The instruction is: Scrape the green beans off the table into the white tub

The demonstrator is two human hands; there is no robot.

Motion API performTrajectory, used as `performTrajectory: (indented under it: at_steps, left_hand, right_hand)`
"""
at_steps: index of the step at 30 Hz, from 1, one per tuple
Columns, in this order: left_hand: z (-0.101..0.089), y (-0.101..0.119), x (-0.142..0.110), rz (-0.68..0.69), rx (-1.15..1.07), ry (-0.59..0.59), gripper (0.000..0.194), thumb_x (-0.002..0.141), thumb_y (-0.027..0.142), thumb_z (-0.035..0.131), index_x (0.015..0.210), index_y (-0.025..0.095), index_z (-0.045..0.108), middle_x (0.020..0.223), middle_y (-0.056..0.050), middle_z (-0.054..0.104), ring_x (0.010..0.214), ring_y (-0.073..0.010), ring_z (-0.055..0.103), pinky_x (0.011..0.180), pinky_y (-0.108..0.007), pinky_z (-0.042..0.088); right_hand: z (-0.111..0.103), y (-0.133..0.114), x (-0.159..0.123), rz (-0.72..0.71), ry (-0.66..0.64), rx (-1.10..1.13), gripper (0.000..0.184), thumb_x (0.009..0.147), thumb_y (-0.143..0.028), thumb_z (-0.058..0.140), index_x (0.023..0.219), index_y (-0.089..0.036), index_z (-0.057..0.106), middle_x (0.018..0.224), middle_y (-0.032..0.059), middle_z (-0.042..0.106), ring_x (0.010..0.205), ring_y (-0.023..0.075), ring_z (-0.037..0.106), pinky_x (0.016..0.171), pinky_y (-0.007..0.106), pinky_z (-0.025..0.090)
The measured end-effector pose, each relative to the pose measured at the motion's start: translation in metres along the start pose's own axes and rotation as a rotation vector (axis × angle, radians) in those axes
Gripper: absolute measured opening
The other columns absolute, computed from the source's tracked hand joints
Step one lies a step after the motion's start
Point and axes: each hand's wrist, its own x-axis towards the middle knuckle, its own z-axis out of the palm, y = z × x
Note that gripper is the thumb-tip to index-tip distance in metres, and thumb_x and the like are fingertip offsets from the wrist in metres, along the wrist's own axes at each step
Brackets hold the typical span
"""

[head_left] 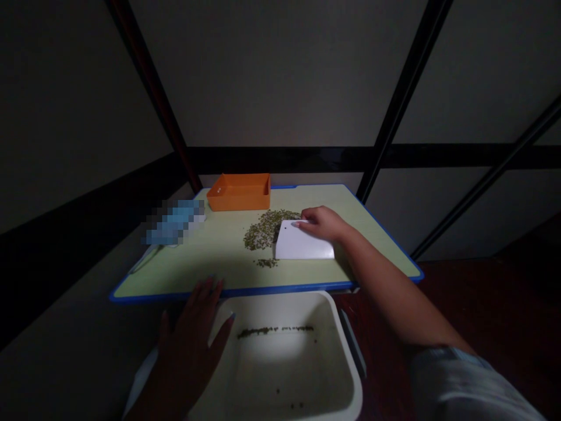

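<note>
A flat white scraper (304, 244) is gripped along its far edge by my right hand (323, 223). Its left side touches a spread of small greenish-brown grains (265, 229) on the pale yellow table (228, 263). A smaller patch of grains lies nearer the front edge. Below that edge stands a white plastic bin (280, 374), with a line of grains along its far inner wall and a few on its bottom. My left hand (197, 327), fingers spread, rests at the bin's left rim near the table edge, holding nothing.
An orange tray (239, 202) stands at the table's back left. A blurred-out blue item (175, 223) lies at the left edge, with a white strip trailing forward. Panelled walls (272, 76) rise behind and to the left. Dark reddish floor (460, 304) shows at the right.
</note>
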Motion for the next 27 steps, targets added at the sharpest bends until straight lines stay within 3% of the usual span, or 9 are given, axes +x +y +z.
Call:
performTrajectory:
  at_steps: [14, 27]
  left_hand:
    - [-0.0047, 0.0025, 0.0011, -0.019, 0.006, -0.034, 0.058, 0.091, 0.045, 0.021, 0.145, 0.025, 0.03, 0.157, -0.005, 0.028, 0.147, -0.0238, 0.022, 0.115, -0.066, 0.014]
    - [0.0009, 0.001, 0.0009, 0.006, 0.019, 0.036, 0.056, 0.092, 0.045, 0.02, 0.145, 0.028, 0.029, 0.157, -0.004, 0.029, 0.146, -0.0244, 0.024, 0.115, -0.067, 0.013]
  right_hand:
    - [-0.0027, -0.0018, -0.0003, 0.005, -0.012, -0.024, 0.033, 0.085, -0.045, 0.053, 0.069, -0.017, 0.059, 0.056, -0.0025, 0.047, 0.054, 0.0107, 0.035, 0.055, 0.027, 0.02]
    - [-0.0016, -0.0037, -0.0013, -0.013, -0.009, -0.041, 0.035, 0.086, -0.048, 0.051, 0.068, -0.018, 0.057, 0.055, -0.002, 0.047, 0.053, 0.0109, 0.035, 0.054, 0.027, 0.019]
